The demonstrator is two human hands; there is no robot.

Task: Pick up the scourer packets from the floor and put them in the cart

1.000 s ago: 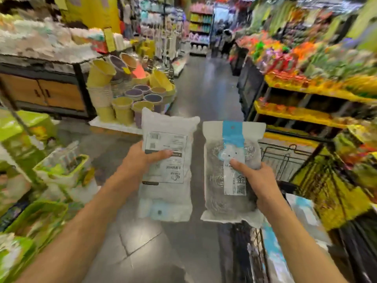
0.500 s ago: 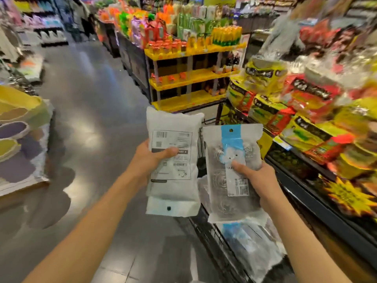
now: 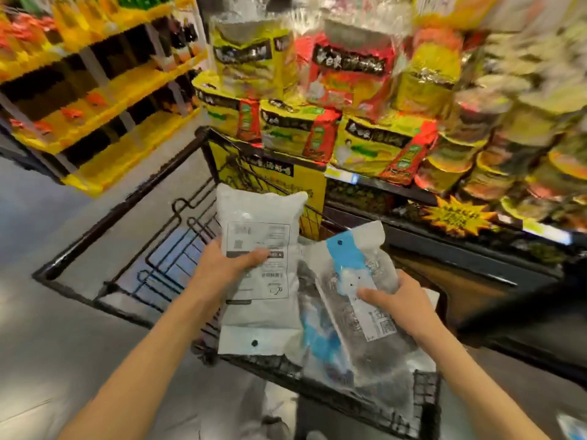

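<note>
Both hands hold scourer packets above the black wire cart (image 3: 120, 214). The left hand (image 3: 222, 268) grips a white packet (image 3: 263, 300) printed side up, thumb across its label. The right hand (image 3: 403, 303) clasps a clear packet (image 3: 359, 281) with a blue header — tilted, its lower end seemingly resting on other packets (image 3: 320, 341) already in the cart, though blur obscures the contact.
</note>
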